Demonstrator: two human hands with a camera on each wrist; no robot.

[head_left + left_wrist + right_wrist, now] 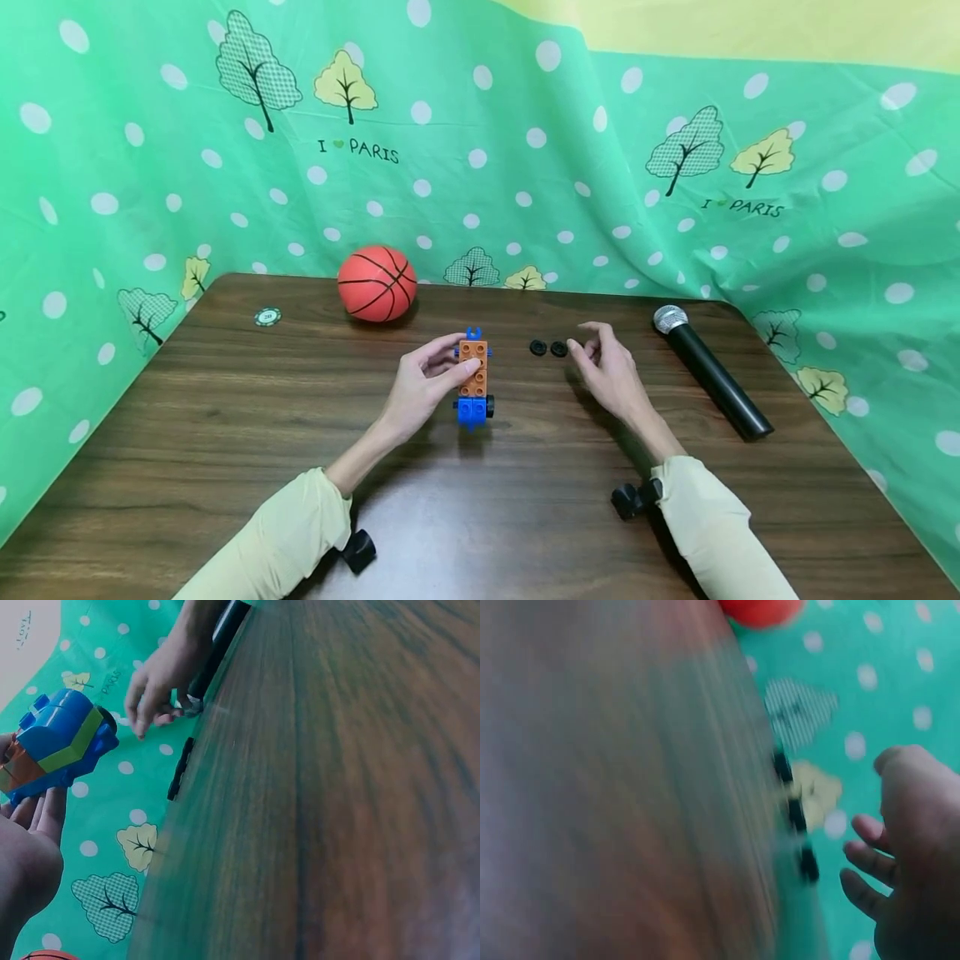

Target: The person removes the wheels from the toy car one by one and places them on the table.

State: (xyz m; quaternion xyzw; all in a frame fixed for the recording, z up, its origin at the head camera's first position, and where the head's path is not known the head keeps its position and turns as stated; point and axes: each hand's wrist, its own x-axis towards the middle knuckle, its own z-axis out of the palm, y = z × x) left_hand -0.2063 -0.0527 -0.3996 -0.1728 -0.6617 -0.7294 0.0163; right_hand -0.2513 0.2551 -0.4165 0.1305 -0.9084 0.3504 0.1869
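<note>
Head view: left hand [420, 387] grips the brick car [473, 379] mid-table; right hand [607, 367], fingers loose, hovers beside two wheels [548, 348].

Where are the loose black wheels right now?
In the head view, the black wheels lie on the table just left of the right hand, right of the brick car.

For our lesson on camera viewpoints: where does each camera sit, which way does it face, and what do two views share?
Head: above, facing forward and down at the table; both hands and sleeves show.
Left wrist: low by the left hand, facing across the table toward the cloth; shows the toy car.
Right wrist: by the right hand, blurred, facing the wheels.
Shared: head and left wrist both show the toy car and right hand.
</note>
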